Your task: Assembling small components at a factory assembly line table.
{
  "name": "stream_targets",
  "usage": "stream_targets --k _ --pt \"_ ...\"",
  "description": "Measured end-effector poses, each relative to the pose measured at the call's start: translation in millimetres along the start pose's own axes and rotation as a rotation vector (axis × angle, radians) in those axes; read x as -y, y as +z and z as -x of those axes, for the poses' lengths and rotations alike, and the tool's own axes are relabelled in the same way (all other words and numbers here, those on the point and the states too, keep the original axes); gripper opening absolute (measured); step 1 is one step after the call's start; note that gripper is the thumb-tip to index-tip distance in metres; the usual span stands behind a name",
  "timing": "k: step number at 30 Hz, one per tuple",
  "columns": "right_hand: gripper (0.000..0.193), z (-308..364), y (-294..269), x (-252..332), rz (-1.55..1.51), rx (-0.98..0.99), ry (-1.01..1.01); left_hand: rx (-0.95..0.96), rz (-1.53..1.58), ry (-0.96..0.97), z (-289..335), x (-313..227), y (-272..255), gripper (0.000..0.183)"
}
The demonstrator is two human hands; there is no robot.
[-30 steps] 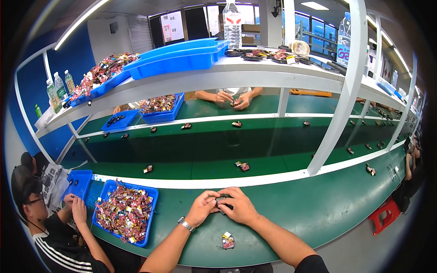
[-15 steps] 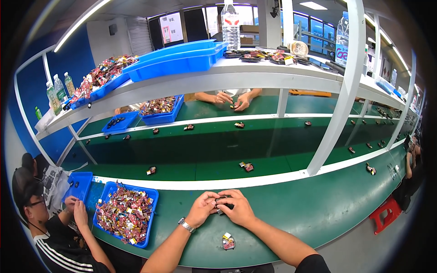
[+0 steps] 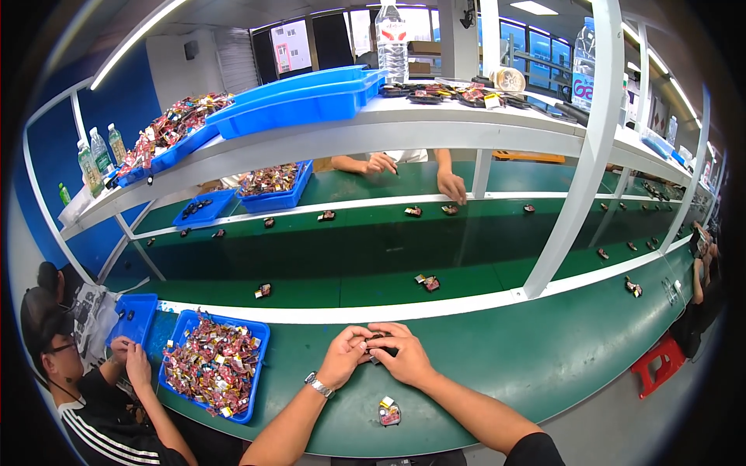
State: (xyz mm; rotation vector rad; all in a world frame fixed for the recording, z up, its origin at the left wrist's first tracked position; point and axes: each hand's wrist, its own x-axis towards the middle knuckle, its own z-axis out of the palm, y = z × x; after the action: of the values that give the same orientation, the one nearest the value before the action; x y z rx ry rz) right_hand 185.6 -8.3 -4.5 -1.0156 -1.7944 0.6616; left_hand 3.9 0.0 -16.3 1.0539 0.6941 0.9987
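Both my hands meet over the green worktop, closed around a small black electronic unit (image 3: 378, 352). My left hand (image 3: 342, 359) wears a metal wristwatch and grips the unit's left side. Fingers of my right hand (image 3: 406, 359) wrap over its top and right side, hiding most of it. Nearer to me on the worktop lies a similar small unit (image 3: 389, 414), with red and dark parts and a white-and-yellow tab. Left of my hands stands a blue tray (image 3: 266, 346) heaped with reddish parts bearing white and yellow tabs.
A white rail (image 3: 311, 316) separates the worktop from a green conveyor belt (image 3: 373, 291) carrying spaced units. White posts (image 3: 571, 167) hold up a shelf with blue trays (image 3: 295, 109) and bottles. A co-worker (image 3: 85, 388) sits at left beside a small blue tray (image 3: 138, 318). A red stool (image 3: 659, 365) stands at right.
Units on the belts have shifted slightly to the right. Across the belt, a co-worker's hands have parted, one reaching down beside a unit on the far belt. My hands stay almost in place.
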Motion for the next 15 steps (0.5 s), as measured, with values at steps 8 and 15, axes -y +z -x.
stream_targets --k 8,15 --pt "0.019 -2.0 -1.8 4.7 0.071 -0.031 -0.075 0.016 0.084 0.054 -1.9 2.0 -3.2 0.018" --pt "0.017 0.2 -5.0 5.8 0.022 -0.036 -0.055 -0.008 0.076 0.041 -0.7 3.8 5.0 0.018"
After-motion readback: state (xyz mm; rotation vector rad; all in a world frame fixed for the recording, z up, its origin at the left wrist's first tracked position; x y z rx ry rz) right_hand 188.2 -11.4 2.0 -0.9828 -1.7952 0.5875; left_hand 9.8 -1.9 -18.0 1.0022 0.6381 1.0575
